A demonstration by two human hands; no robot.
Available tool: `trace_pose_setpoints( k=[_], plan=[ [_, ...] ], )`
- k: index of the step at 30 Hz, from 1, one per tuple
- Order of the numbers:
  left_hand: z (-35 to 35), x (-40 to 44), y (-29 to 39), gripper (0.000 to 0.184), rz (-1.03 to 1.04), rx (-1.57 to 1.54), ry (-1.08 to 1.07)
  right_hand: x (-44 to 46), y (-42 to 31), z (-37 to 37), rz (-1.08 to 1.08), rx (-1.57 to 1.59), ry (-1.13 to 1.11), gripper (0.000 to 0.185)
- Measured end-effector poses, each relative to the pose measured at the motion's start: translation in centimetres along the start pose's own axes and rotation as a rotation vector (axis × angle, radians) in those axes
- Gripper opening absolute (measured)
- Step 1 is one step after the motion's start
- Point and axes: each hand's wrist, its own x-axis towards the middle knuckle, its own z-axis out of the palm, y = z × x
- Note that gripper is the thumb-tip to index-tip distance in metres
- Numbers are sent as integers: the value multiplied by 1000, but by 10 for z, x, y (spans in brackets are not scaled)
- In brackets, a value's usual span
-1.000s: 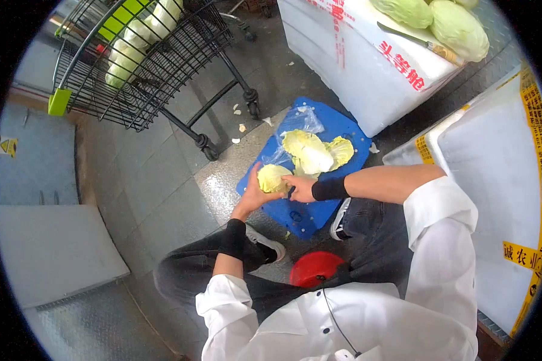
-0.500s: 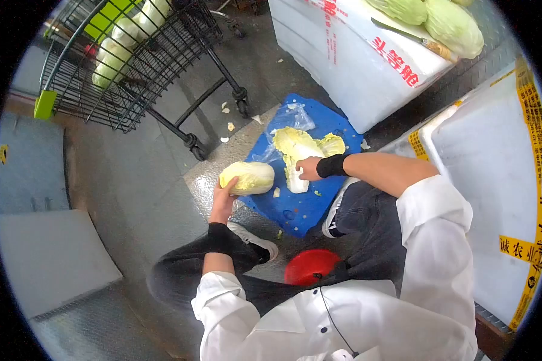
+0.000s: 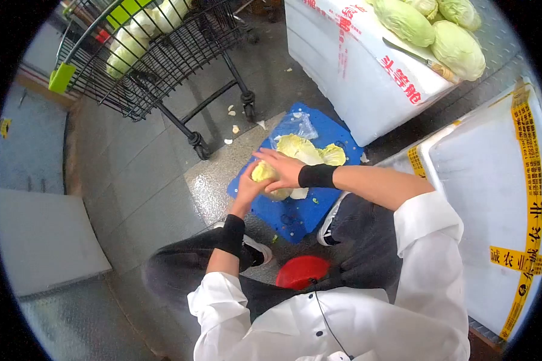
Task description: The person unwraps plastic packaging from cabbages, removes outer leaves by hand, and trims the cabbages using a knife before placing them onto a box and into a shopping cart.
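Observation:
Between my two hands is a napa cabbage, its yellow leafy end showing and the rest mostly covered by my fingers. My left hand grips it from the left side. My right hand wraps over its top and right side. Loose cabbage leaves lie just beyond my right hand, on a blue sheet on the floor. A crumpled clear plastic bag rests at the sheet's far end.
A shopping cart holding wrapped cabbages stands at the upper left. Cabbages and a knife lie on a white foam box. Another taped white box is at my right. A red round object sits between my legs.
My right hand has left the loose leaves and moved left onto the cabbage. My left hand has shifted right with the cabbage, which is now turned with its leafy end toward me.

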Motion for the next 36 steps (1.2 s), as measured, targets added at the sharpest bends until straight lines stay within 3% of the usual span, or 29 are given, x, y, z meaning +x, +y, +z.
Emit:
trace_pose_setpoints(
  k=[6,7,10,14,19,29,35,36],
  plan=[
    [17,-1,-18,70,129,158,-2,-7,15,-11,-85,-226,-228,69],
    [16,-1,-13,70,128,201,2,-9,17,-13,-141,-237,-162,65],
    [14,2,-5,71,58,247,-103,-10,20,-20,-123,-271,-180,64],
    [13,-4,-3,71,182,196,-252,-12,28,-18,-18,-323,-204,65],
    [-4,-14,-3,72,48,19,-349,-11,31,-12,-181,-257,-155,72],
    [-7,-10,-3,69,65,28,-367,-15,34,-40,-173,-416,-226,45],
    [-13,-5,-9,63,106,61,-290,-27,49,-46,-422,-432,-248,29],
    [-15,-1,-12,62,139,69,-235,-30,48,-48,-365,-445,-313,29]
  ],
)
